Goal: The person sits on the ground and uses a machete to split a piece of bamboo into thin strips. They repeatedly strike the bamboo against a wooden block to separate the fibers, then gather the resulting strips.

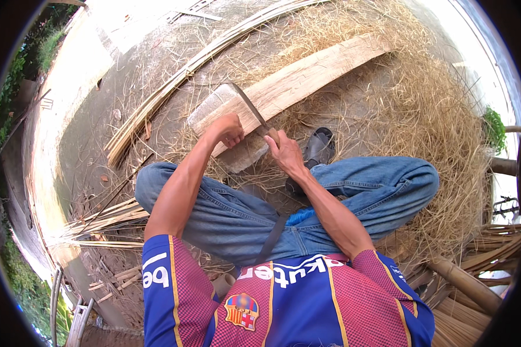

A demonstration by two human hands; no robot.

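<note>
My right hand (286, 154) is wrapped round the wooden handle of a long knife (253, 110). Its dark, narrow blade points up and left, bending near the tip, and lies across a pale wooden plank (312, 78). Over the plank's near end, left of the blade, my left hand (228, 129) is closed with its fingers curled. Whatever it may hold is hidden or too thin to make out. Beneath that end of the plank a grey block (246, 157) shows.
A bundle of long split strips (185, 72) lies left of the plank. Loose straw-like shavings (428, 133) heap on the right. More strips (107, 222) lie by my left knee. A dark sandal (320, 147) is on my foot near the knife handle. Thick poles (466, 283) stand at lower right.
</note>
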